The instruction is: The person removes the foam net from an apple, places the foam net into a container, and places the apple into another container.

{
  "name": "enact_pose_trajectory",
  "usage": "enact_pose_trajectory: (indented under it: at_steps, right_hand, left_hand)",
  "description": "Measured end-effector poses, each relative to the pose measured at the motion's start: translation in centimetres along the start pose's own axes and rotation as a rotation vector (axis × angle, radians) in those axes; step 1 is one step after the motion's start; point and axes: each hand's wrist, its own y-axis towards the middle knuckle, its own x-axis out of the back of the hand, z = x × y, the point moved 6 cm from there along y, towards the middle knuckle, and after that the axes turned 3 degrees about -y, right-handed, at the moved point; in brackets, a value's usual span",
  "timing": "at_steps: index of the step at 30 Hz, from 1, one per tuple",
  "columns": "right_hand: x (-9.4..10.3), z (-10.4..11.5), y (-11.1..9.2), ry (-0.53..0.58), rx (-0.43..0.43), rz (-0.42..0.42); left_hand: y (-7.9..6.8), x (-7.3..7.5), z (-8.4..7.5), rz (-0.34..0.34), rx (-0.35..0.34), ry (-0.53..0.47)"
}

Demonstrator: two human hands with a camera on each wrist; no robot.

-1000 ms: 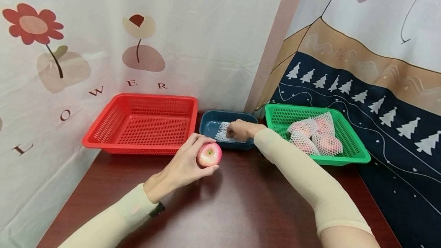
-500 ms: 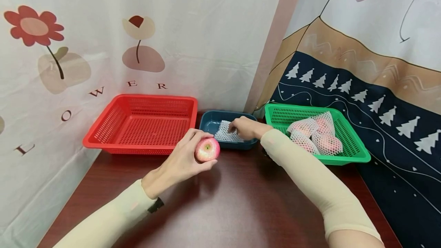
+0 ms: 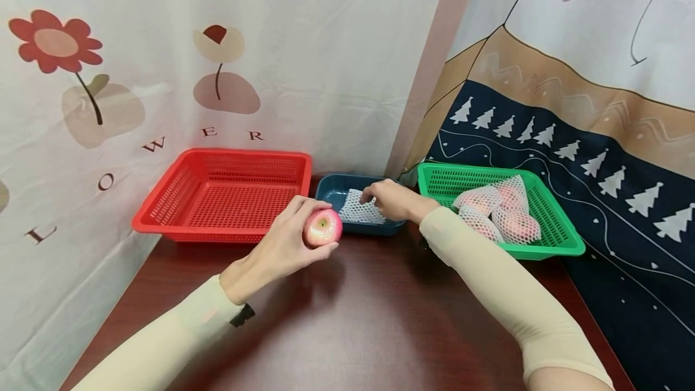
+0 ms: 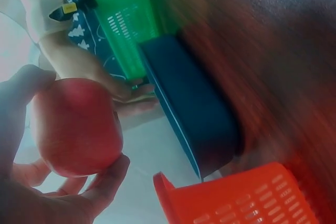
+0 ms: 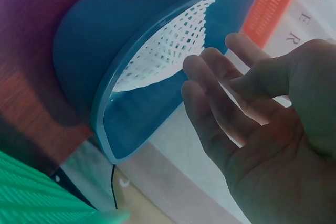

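Observation:
My left hand [image 3: 279, 252] grips a red apple [image 3: 323, 228] between thumb and fingers, held above the table in front of the blue basin [image 3: 330, 189]. The left wrist view shows the same apple [image 4: 79, 127] from the side. A white foam net sleeve [image 3: 355, 207] lies flat in the basin. My right hand [image 3: 396, 198] is over the basin's right part, beside the sleeve. Seen from the right wrist, its fingers [image 5: 205, 119] are loosely bent with nothing between them, near the edge of the net sleeve [image 5: 173, 48]; whether they touch it I cannot tell.
A red perforated basket [image 3: 222, 237] stands left of the basin with nothing seen inside. To the right, a green basket [image 3: 559, 228] holds several net-wrapped apples [image 3: 516, 225]. Printed curtains [image 3: 336, 65] hang behind the dark wooden table [image 3: 380, 318].
My left hand has shifted slightly left and up with the apple. The right hand has lifted and drawn back a little to the right, so more of the net sleeve shows.

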Motion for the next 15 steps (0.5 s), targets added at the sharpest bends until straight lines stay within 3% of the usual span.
enact_pose_trajectory:
  at_steps: [15]
  right_hand:
    - [0.1,1.1,-2.2,-0.065,0.027,-0.058]
  left_hand:
    - [0.4,1.1,1.0,-0.043,0.015,0.025]
